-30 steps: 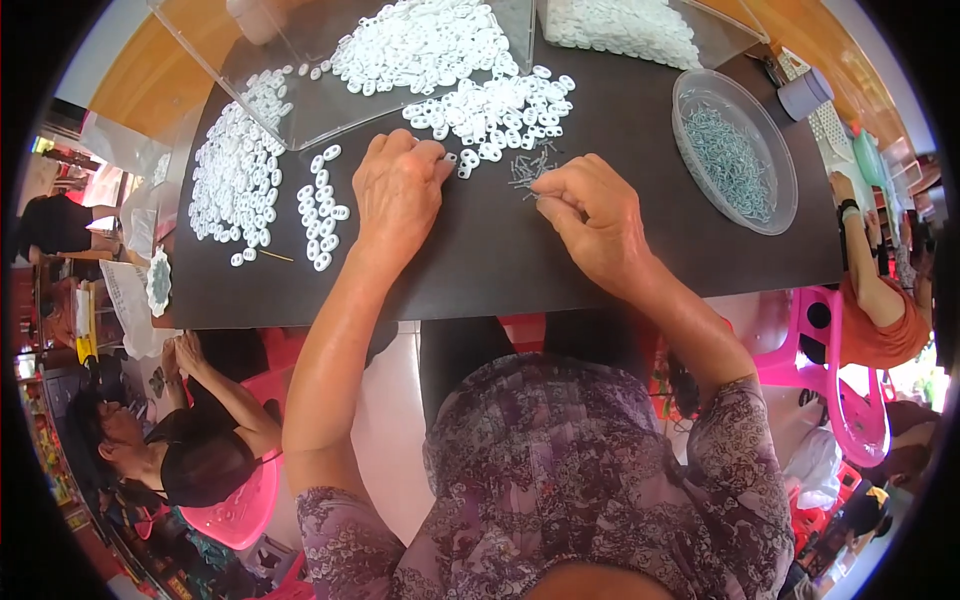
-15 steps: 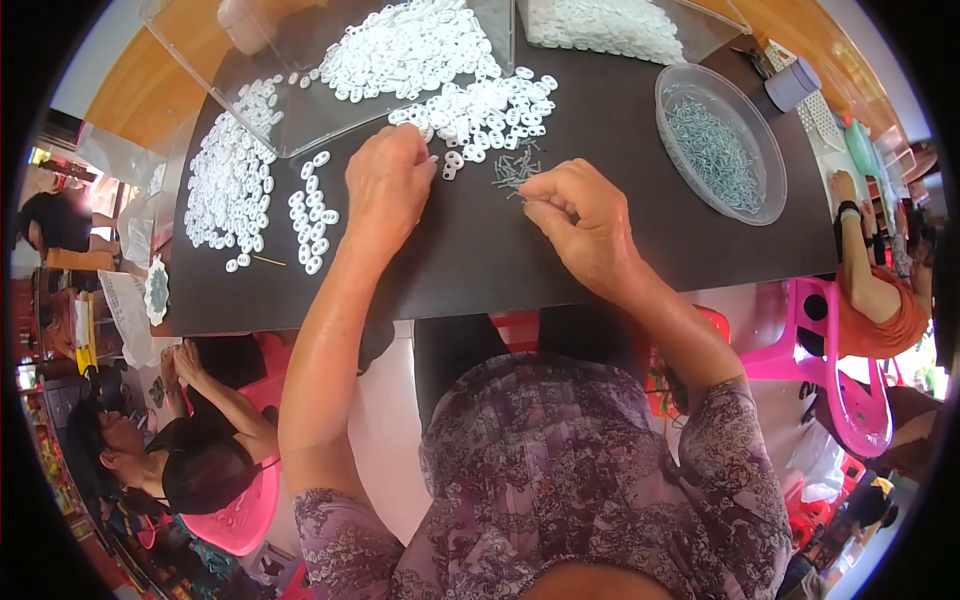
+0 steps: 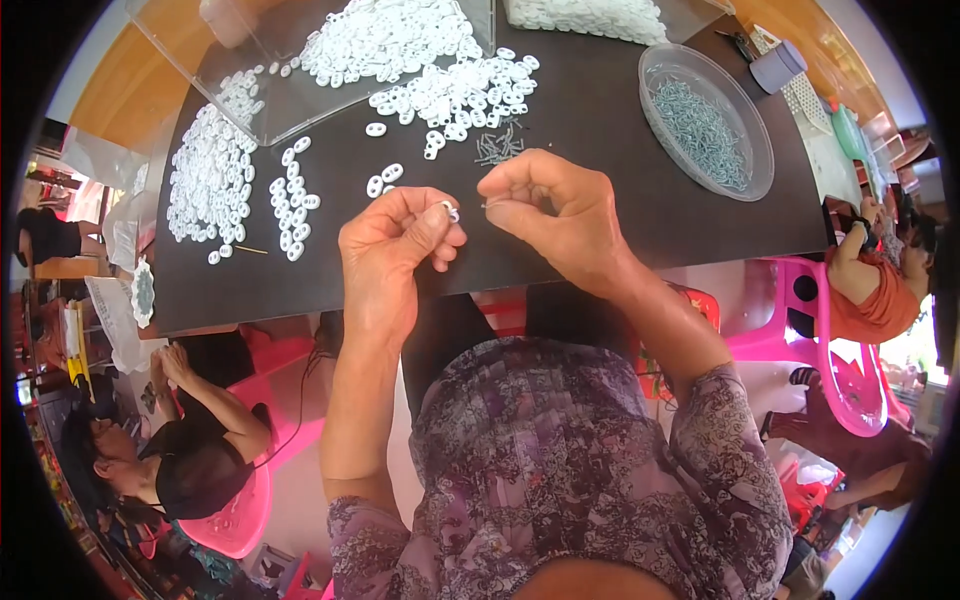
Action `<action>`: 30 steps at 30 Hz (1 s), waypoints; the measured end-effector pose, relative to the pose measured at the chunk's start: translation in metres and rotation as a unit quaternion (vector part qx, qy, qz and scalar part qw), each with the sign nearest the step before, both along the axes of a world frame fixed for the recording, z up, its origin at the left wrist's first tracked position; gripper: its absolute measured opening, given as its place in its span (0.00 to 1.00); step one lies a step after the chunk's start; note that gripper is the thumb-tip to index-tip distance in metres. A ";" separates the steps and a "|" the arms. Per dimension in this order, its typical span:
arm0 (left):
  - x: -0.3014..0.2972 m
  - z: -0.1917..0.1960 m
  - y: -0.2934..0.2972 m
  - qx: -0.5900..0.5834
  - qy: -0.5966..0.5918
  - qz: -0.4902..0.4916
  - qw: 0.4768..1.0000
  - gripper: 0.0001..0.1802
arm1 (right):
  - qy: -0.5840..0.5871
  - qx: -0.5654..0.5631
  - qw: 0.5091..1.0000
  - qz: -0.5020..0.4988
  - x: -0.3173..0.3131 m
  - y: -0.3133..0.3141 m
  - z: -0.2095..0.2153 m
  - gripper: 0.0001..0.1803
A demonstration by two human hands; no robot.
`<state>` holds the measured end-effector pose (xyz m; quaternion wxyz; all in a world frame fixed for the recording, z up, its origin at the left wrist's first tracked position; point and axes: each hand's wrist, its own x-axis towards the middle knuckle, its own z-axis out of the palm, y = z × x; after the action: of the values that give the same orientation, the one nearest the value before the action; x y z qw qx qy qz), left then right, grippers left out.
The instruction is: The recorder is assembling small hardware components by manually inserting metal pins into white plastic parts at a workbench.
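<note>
My left hand [image 3: 405, 235] pinches a small white oval piece with two holes [image 3: 452, 213] between thumb and fingers, just past the table's near edge. Facing it, my right hand [image 3: 550, 205] is closed in a pinch on a tiny screw-like metal pin [image 3: 487, 206]; only its tip shows. A short gap separates the two hands. Beyond them lie a small heap of grey screw-like pins [image 3: 498, 148] and a larger heap of white two-hole pieces [image 3: 480, 90]. A few single white pieces [image 3: 375, 186] rest beside my left hand.
A round clear dish [image 3: 757, 178] of metal pins stands at right, near a grey cup [image 3: 778, 68]. White pieces fill a clear tray [image 3: 300, 128] and form a pile [image 3: 212, 170] and a row [image 3: 292, 205] at left. Other people sit on pink chairs at both sides.
My left hand has come back from the white heap toward me with a white piece in its fingers. My right hand has drawn back from the small pin heap, still pinching.
</note>
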<state>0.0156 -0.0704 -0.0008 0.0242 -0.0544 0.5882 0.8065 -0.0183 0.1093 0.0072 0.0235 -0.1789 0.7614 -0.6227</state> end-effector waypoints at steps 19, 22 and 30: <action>0.027 0.009 0.007 -0.041 0.013 0.024 0.999 0.06 | -0.103 -0.012 0.990 0.097 0.010 -0.009 0.009 0.09; 0.028 0.008 0.007 -0.053 0.016 0.021 0.998 0.06 | -0.113 -0.012 0.988 0.105 0.009 -0.008 0.008 0.09; 0.032 0.004 0.010 -0.097 0.040 0.023 0.994 0.07 | -0.147 -0.031 0.982 0.111 0.008 -0.009 0.004 0.09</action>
<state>0.0471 -0.0606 0.0029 -0.0236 -0.0381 0.6626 0.7476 -0.0100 0.1005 0.0107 0.1990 -0.1697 0.7052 -0.6591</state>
